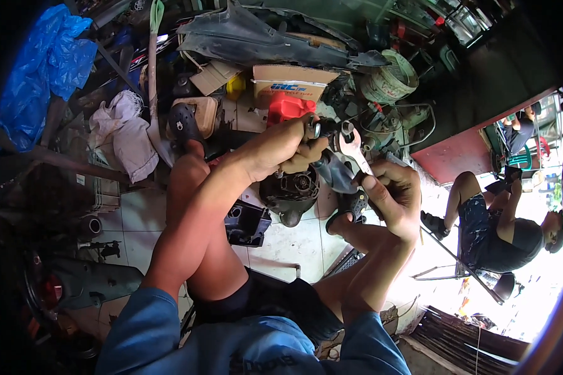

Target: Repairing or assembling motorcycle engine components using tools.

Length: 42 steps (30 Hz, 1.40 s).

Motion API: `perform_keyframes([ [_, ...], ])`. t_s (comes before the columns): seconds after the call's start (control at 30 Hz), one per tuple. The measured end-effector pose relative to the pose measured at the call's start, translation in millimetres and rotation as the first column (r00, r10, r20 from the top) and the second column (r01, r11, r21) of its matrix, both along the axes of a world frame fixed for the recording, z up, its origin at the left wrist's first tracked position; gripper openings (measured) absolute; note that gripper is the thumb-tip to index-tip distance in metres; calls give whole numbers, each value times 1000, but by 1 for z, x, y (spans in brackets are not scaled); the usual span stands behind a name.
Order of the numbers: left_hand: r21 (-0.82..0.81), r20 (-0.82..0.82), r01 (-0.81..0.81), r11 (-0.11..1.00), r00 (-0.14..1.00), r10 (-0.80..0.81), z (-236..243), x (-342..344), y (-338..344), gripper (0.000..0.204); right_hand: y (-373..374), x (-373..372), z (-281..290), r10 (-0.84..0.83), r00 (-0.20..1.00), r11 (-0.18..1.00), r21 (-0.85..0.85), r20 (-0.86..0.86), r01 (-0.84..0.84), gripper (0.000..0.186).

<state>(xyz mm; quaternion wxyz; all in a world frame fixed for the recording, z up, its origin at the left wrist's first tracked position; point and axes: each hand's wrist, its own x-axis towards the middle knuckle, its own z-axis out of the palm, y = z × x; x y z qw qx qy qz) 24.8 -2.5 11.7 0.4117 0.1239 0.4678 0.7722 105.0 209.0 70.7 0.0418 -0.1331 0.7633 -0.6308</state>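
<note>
My left hand (284,147) is closed around a dark metal part (326,129) with rounded ends, held up in front of me. My right hand (394,194) grips a silver wrench (355,151) by its lower shank, thumb laid along it. The wrench's head meets a bolt (347,127) at the right end of the metal part. Below both hands, a dark round engine part (291,187) rests on the tiled floor. Fingers hide much of the held part.
A black plastic box (247,224) lies between my legs. Beyond are a red jug (289,107), a cardboard box (294,78) and a dirty bucket (391,78). A wooden handle (152,75) leans at the left. Another person (500,234) sits at the right.
</note>
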Motion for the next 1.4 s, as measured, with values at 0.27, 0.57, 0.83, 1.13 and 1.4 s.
perform_keyframes([
  [0.27, 86, 25, 320, 944, 946, -323, 3, 0, -7, 44, 15, 1, 6, 128, 990, 991, 17, 53, -129, 20],
  [0.57, 43, -21, 360, 932, 933, -359, 7, 0, -7, 59, 29, 5, 6, 105, 994, 984, 142, 26, -108, 24],
  [0.83, -11, -81, 468, 883, 880, -468, 0, 2, -6, 56, 32, 4, 7, 257, 966, 956, 150, -25, -250, 24],
  [1.13, -50, -54, 530, 847, 845, -532, -9, 6, -3, 28, 49, -2, 4, 376, 915, 913, 226, -144, -339, 17],
  [1.4, -22, -92, 639, 769, 765, -638, -15, 9, 10, 37, 68, 6, -2, 405, 911, 896, 228, -75, -380, 29],
])
